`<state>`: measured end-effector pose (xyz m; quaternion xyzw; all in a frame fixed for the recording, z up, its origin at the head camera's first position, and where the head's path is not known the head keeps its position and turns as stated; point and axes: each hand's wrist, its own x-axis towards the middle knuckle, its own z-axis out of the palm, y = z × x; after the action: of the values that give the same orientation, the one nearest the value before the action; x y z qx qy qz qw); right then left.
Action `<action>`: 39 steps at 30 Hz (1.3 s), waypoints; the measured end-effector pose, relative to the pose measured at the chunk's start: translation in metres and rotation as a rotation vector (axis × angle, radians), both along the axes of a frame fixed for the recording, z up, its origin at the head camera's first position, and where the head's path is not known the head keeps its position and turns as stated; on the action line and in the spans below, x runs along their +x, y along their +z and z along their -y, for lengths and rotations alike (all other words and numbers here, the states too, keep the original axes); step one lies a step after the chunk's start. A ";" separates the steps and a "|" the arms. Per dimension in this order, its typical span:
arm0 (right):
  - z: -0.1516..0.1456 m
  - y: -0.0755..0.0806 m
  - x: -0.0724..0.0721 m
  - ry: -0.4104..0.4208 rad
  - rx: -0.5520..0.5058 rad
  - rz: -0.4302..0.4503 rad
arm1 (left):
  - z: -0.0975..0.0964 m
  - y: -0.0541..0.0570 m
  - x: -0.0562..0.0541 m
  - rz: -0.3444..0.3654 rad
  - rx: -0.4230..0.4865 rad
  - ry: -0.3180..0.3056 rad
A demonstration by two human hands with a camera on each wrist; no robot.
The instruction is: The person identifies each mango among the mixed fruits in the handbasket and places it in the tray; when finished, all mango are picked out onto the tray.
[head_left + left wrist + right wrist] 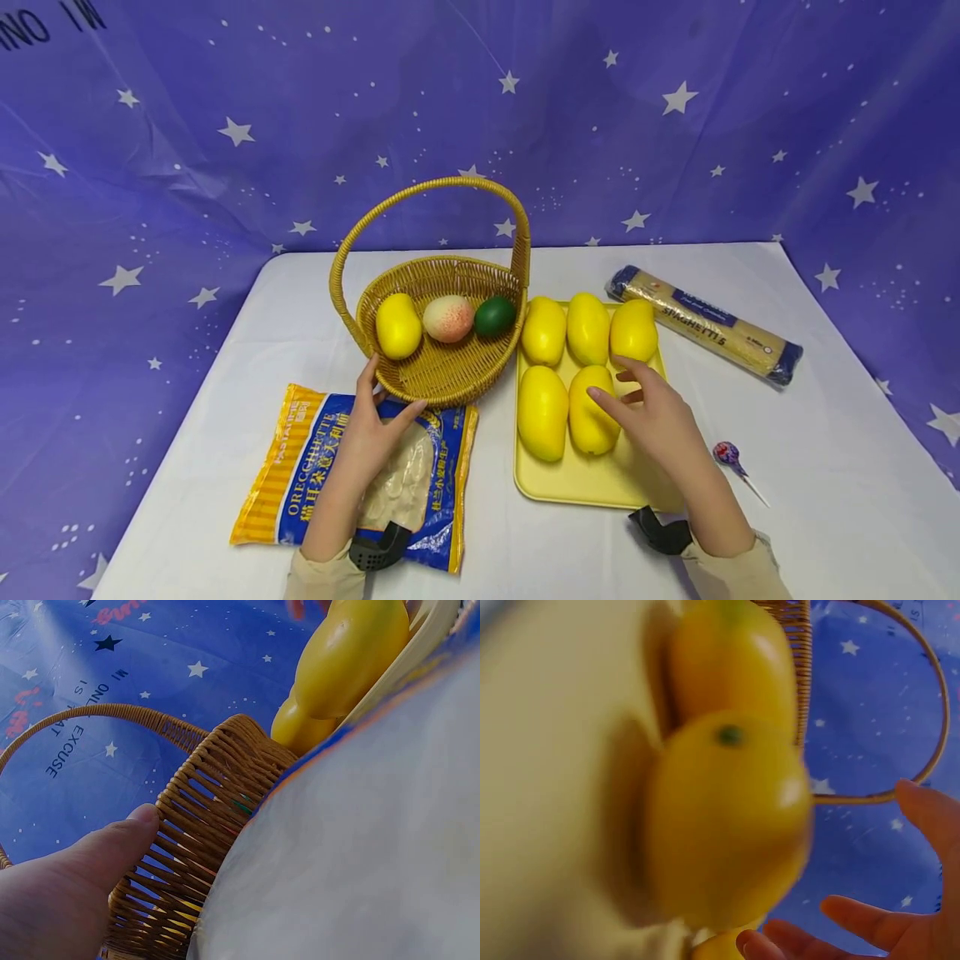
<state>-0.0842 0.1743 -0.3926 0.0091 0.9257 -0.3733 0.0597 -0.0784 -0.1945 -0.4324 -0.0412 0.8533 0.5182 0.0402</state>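
My left hand touches the near-left outside of the wicker basket, with its thumb against the woven wall. In the basket lie a yellow mango, a peach-like fruit and a dark green, egg-shaped fruit. My right hand hovers above the right part of the yellow tray, thumb and fingers spread around air. Several mangoes lie there in two rows; the thumb overlaps the near-right mango in the head view. The right wrist view shows that mango uncovered, the fingers apart from it.
A blue and orange bag of orecchiette lies under my left forearm, its upper edge by the basket. Behind the tray's right corner is a spaghetti packet. A lollipop lies right of my right wrist. The basket's tall handle arches upward.
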 end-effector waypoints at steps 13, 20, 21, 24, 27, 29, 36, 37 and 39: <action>0.084 0.030 -0.039 0.255 -0.220 -0.080 | -0.001 0.000 -0.001 0.003 -0.006 0.008; 0.146 0.020 -0.063 0.388 -0.303 -0.115 | 0.000 0.002 0.000 -0.001 -0.009 0.007; 0.154 0.018 -0.066 0.401 -0.293 -0.100 | -0.001 0.002 0.000 -0.001 -0.012 0.007; 0.175 0.011 -0.075 0.427 -0.231 -0.047 | -0.001 0.001 0.001 -0.007 -0.020 0.009; 0.191 0.004 -0.083 0.438 -0.167 -0.019 | -0.002 0.000 0.002 -0.018 -0.023 0.004; 0.200 0.001 -0.088 0.444 -0.137 -0.024 | -0.002 0.000 0.002 -0.023 -0.024 0.005; 0.228 0.000 -0.103 0.436 -0.010 -0.064 | -0.001 -0.002 0.001 -0.029 -0.022 0.003; 0.232 -0.001 -0.105 0.434 0.016 -0.069 | -0.001 -0.002 0.001 -0.030 -0.023 0.004; 0.239 -0.004 -0.109 0.422 0.061 -0.073 | -0.001 -0.003 0.001 -0.030 -0.027 0.005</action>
<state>-0.1929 -0.0651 -0.3962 -0.1965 0.9195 -0.3245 0.1026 -0.0779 -0.1936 -0.4353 -0.0362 0.8607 0.5072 0.0257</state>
